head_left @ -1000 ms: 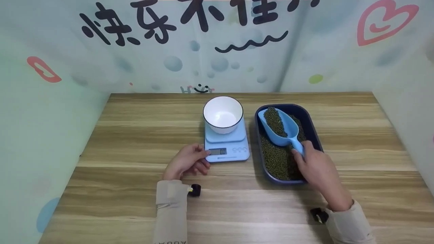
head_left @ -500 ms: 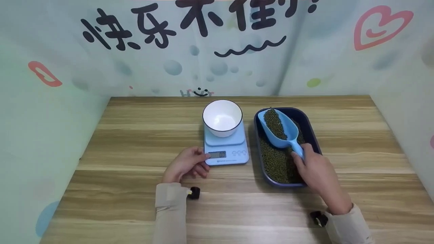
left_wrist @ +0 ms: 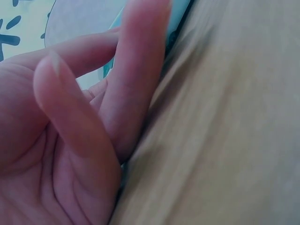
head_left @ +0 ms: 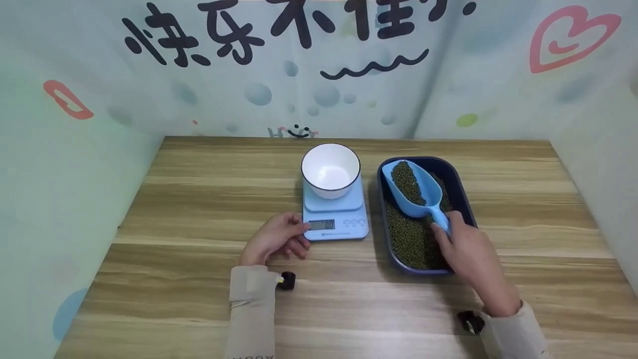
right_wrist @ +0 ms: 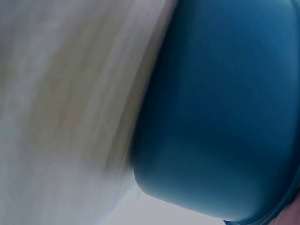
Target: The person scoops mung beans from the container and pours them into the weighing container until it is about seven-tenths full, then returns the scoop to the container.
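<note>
My right hand grips the handle of a blue scoop. A heap of small green beans, like mung beans, lies in the scoop. Its bowl is over the dark blue tub, which holds more loose beans. My left hand holds the left front edge of a light blue kitchen scale, thumb on top beside the display. A white bowl with a dark rim stands on the scale's platform. In the left wrist view, curled fingers are close against the scale and tabletop.
The wood-grain table extends around the scale and tub. A printed backdrop stands along its back edge, with pale walls at both sides. In the right wrist view, the tub's outer wall fills much of the picture; the scoop is hidden there.
The head view shifts slightly. Both hands, the scoop, the scale and the bowl otherwise keep their places.
</note>
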A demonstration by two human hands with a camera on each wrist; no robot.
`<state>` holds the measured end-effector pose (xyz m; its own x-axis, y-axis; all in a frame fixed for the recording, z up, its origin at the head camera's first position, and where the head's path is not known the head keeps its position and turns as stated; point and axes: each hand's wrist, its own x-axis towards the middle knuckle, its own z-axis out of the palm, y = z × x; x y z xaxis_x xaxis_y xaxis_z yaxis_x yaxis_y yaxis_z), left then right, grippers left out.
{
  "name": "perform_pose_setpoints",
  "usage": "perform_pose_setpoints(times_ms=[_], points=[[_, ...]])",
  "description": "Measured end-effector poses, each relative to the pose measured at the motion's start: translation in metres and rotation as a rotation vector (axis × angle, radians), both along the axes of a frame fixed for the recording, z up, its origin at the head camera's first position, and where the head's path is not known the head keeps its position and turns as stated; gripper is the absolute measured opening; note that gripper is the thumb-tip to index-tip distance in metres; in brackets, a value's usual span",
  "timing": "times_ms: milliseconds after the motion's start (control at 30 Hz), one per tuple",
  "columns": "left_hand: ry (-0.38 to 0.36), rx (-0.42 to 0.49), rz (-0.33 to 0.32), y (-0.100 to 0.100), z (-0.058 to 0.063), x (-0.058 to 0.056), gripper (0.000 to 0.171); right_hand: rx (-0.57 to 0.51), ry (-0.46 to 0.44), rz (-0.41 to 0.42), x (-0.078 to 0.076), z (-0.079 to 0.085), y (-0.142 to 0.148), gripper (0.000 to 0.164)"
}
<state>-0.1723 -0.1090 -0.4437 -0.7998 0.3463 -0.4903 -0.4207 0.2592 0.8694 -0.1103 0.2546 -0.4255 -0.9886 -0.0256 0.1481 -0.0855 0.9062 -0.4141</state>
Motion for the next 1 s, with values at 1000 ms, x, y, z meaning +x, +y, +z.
perform_pose_setpoints(times_ms=[1000], points=[[0.073,-0.012,0.020,0.000,-0.022,-0.006,0.029,-0.687,-0.184,-0.042,0.001,0.056,-0.008,0.045]])
